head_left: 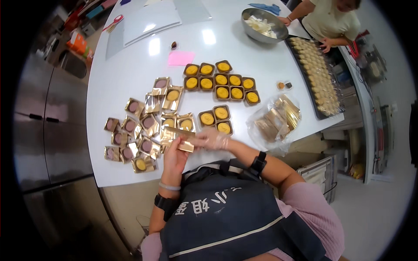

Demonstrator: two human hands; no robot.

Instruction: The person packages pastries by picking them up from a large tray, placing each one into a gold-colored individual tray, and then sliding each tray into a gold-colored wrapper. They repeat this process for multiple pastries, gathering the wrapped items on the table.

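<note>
A gold foil pouch (186,146) is held in front of my apron, near the table's edge. My bare left hand (174,157) grips it from below, fingers closed on the foil. From the other side, my right hand (213,140), in a clear glove, has its fingers closed at the pouch; its fingertips partly hide the foil, and I cannot tell what is inside. Just beyond my hands stand yellow round cakes (207,118) in brown square trays. Left of them lie several gold pouches with purple cakes (146,145) or yellow cakes (173,95) showing through clear windows.
More trayed yellow cakes (221,80) stand further back. A plastic bag of flat gold pouches (278,119) lies at right. A co-worker (333,19) is beside a metal bowl (249,32) and a dark tray (324,114) of pale dough pieces. A pink paper (180,58) lies mid-table.
</note>
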